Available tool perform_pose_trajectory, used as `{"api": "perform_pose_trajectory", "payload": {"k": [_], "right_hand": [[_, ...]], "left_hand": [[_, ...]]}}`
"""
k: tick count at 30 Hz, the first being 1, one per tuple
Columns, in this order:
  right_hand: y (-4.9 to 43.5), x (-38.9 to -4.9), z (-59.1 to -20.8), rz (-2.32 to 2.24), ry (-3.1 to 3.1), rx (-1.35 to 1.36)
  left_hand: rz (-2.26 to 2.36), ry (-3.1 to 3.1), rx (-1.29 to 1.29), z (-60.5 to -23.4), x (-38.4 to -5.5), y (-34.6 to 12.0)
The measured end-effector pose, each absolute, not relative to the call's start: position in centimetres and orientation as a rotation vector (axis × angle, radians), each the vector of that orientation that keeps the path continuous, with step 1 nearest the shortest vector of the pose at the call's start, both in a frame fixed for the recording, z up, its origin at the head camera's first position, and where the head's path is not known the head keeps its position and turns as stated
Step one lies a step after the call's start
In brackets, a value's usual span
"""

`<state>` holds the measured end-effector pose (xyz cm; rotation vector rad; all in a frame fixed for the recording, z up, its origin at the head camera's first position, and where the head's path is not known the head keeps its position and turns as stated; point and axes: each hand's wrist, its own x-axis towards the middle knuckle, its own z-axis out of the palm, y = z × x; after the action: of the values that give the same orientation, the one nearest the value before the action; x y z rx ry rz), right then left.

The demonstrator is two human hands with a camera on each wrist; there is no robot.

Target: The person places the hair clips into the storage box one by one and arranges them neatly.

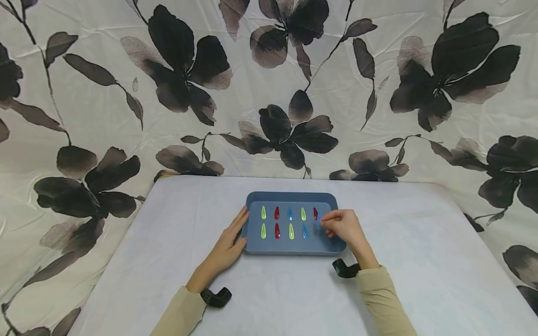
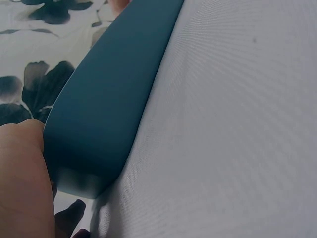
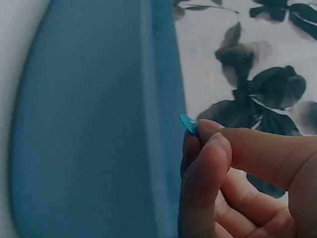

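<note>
A shallow blue-grey tray (image 1: 290, 252) lies on the white cloth, with several snap hair clips set upright in two rows. The back row includes a red clip (image 1: 276, 213) and a blue clip (image 1: 290, 213); a green clip (image 1: 263, 231) starts the front row at the left. My right hand (image 1: 345, 227) is over the tray's right side and pinches a small blue hair clip (image 3: 188, 124) between thumb and fingertips. Along the tray's left side rests my left hand (image 1: 226, 246), its fingers extended against the rim. The left wrist view shows the tray's outer wall (image 2: 99, 99) beside the thumb.
White cloth (image 1: 269, 294) covers the table around the tray. Behind the table hangs a floral curtain (image 1: 235, 93). Each wrist carries a black camera, one below the left hand (image 1: 216, 297) and one below the right.
</note>
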<state>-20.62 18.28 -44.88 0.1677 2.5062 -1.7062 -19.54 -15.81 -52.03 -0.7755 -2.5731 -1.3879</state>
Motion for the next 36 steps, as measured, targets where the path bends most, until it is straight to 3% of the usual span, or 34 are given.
{"api": "perform_pose_trajectory", "payload": {"k": [19, 36], "right_hand": [[15.9, -20.2, -46.1, -1.104, 2.912, 0.203], [15.9, -19.9, -45.9, -0.887, 3.013, 0.136]], "left_hand": [[-1.4, -2.542, -0.799, -52.2, -19.7, -15.9], [-1.414, -2.583, -0.769, -52.0, -19.5, -15.9]]}}
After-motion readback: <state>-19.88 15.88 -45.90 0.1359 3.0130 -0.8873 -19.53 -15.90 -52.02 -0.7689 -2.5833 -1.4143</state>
